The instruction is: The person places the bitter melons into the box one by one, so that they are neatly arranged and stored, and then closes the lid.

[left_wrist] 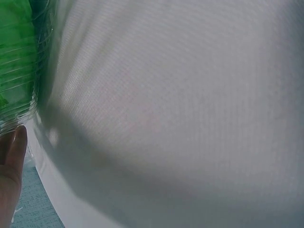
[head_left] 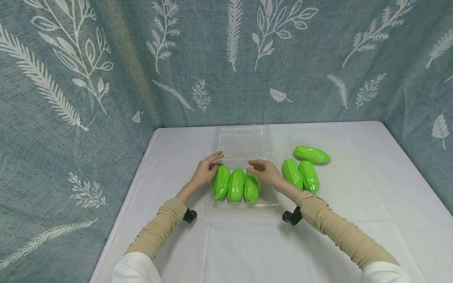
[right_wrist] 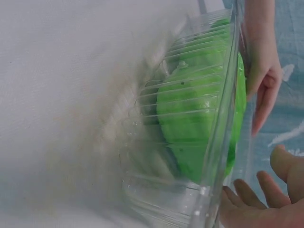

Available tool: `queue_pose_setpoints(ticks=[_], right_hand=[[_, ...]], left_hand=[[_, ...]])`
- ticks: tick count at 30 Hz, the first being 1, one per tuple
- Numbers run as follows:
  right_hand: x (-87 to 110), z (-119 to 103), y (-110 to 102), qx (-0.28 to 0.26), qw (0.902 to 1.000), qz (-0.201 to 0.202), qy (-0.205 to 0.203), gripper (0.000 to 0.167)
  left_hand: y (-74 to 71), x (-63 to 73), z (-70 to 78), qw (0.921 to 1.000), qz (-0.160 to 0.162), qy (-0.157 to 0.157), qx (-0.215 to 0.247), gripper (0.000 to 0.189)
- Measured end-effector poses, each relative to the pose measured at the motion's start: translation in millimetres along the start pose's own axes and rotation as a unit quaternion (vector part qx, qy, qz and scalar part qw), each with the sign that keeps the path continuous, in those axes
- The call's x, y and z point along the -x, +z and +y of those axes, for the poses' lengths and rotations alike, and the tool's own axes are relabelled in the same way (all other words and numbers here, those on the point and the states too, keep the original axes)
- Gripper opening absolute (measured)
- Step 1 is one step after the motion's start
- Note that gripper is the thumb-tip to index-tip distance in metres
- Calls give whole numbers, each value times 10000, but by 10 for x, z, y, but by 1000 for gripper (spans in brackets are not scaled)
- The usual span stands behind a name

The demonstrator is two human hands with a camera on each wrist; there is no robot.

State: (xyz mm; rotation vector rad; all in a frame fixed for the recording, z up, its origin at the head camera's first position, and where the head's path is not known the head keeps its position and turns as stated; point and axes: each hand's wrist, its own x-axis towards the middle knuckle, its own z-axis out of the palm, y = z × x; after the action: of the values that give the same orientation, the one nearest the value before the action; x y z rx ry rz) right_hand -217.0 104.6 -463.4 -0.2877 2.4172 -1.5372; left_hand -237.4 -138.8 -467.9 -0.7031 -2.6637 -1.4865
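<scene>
A clear plastic clamshell box [head_left: 267,199] lies on the table with its lid [head_left: 244,141] folded back. Inside it, three glossy, bright green, cucumber-like vegetables [head_left: 236,185] lie side by side, leaving a gap at the right end. My left hand [head_left: 206,171] is at the box's back left corner; in the left wrist view its thumb [left_wrist: 18,147] touches the ribbed wall. Above the rightmost of the three hovers my right hand [head_left: 266,171], fingers loosely bent. The right wrist view shows those fingers [right_wrist: 268,190] spread beside the rim, with nothing between them.
Right of the box, two more green vegetables [head_left: 301,175] lie together, and a third [head_left: 312,154] lies crosswise behind them. A white cloth [head_left: 233,243] covers the table. Patterned blue-green curtains [head_left: 212,86] stand behind and at the sides.
</scene>
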Motion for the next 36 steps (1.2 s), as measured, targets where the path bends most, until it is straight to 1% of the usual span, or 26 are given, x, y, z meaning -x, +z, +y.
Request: queue_pose_setpoints(ticks=[5, 7, 9, 15, 18, 23, 36], right_hand=[[12, -3, -23, -43, 9999, -79, -66, 48], [23, -3, -37, -71, 9998, -127, -110, 49], [34, 4, -53, -116, 9996, -184, -157, 50], [69, 27, -100, -189, 9987, -381, -274, 53], [86, 23, -120, -174, 9985, -424, -314, 55], [121, 26, -172, -165, 9983, -451, -323, 57], [218, 54, -372, -558, 9980, -137, -263, 63]], left_hand=[[70, -53, -256, 9999, 112, 33, 32, 43], [81, -65, -309, 9999, 123, 51, 40, 43], [80, -70, -331, 9999, 112, 45, 26, 43], [63, -64, -330, 10000, 59, 25, -42, 43], [63, -63, -340, 9999, 58, 85, -70, 43], [69, -54, -339, 10000, 51, 74, -20, 44], [73, -62, -297, 9999, 145, 84, 41, 43]])
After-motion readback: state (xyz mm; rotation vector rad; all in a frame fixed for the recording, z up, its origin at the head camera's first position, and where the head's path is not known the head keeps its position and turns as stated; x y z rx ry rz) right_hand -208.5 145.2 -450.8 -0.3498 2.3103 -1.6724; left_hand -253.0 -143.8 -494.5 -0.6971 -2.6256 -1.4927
